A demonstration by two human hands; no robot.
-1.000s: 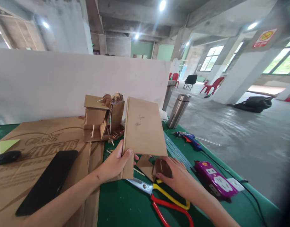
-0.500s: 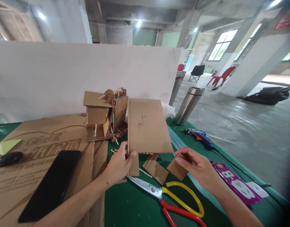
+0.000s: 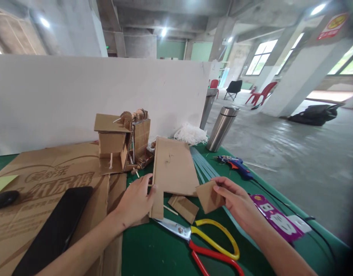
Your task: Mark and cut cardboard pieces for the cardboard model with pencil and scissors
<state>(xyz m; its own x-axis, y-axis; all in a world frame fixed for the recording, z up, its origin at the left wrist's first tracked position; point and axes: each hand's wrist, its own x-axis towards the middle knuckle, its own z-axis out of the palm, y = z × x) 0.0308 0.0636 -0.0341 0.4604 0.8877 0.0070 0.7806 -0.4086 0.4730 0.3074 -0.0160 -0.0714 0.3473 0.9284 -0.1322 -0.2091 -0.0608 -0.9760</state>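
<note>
Green covering is seen on the desk (image 3: 153, 249), whose left part is overlaid by a flattened printed carton (image 3: 47, 180). Toward the far edge a cardboard model (image 3: 121, 142) is stood on that carton. Just right of it a notched cardboard panel (image 3: 172, 170) is laid flat and pinned at its left edge by the left hand (image 3: 136, 201), fingers pressed on it. A small cardboard piece (image 3: 208, 196) is pinched in the fingers of the right hand (image 3: 236, 201), just off the panel's near right corner. Red-and-yellow scissors (image 3: 205, 243) are laid near the front edge.
</note>
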